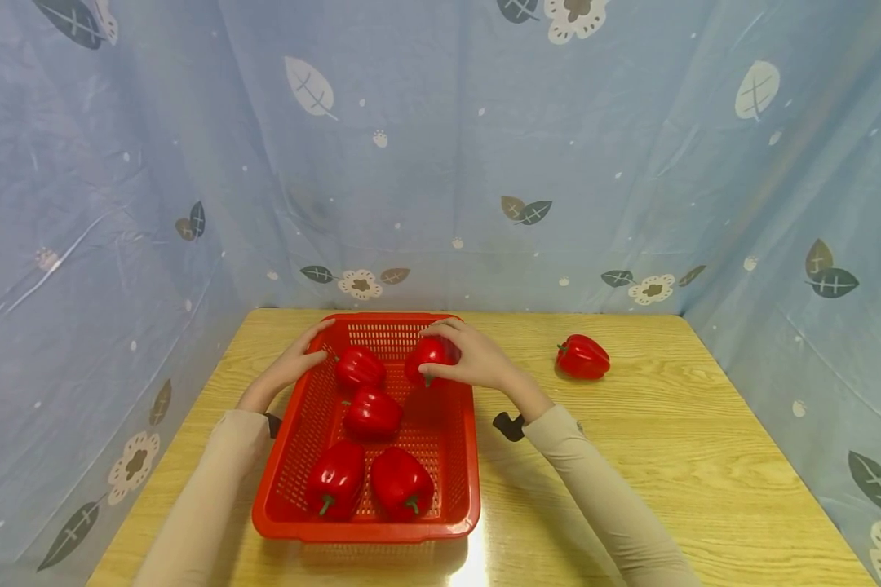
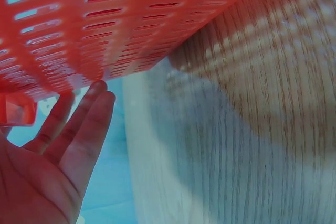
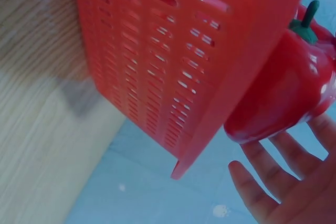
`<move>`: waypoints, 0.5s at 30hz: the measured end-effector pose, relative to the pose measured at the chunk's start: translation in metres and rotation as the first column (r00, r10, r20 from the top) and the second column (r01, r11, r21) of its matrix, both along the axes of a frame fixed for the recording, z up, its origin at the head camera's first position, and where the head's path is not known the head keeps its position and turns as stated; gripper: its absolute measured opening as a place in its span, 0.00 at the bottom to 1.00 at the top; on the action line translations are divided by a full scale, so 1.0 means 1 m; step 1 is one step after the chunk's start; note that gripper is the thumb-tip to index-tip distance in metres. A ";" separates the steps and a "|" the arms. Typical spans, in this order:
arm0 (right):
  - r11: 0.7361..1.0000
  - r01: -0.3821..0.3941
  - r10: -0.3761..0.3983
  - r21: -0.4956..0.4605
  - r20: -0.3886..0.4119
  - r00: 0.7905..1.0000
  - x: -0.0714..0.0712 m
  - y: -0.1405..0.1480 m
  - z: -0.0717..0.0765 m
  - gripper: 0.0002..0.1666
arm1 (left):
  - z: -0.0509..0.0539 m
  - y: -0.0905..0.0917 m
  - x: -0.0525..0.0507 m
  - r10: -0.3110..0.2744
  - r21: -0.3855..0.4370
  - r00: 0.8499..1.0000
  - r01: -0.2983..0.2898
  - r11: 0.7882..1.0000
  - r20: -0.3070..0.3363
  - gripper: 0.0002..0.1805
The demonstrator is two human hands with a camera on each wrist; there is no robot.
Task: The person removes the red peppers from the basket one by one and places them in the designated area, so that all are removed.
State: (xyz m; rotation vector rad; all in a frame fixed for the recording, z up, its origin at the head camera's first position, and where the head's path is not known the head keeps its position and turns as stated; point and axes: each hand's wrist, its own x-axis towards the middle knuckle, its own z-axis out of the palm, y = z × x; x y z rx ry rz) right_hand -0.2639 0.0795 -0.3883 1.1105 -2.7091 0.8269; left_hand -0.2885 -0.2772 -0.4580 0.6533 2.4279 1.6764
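Four red peppers (image 1: 373,412) lie in a basket (image 1: 367,532); at its far right corner, my right hand (image 1: 477,356) curves fingers and thumb round a fifth pepper (image 1: 427,352). My left hand (image 1: 292,364), fingers loosely straight, is at the left rim. A sixth pepper (image 1: 583,357) sits near the table's (image 1: 675,456) far edge.

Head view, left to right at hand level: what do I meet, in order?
Left hand, back-left pepper inside the red basket, gripped pepper, right hand, lone pepper on the table.
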 end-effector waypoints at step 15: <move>0.979 0.094 -0.089 -0.183 0.033 0.995 -0.002 0.020 0.005 0.35 | 0.000 -0.001 0.000 -0.007 0.015 1.000 0.007 1.000 0.015 0.33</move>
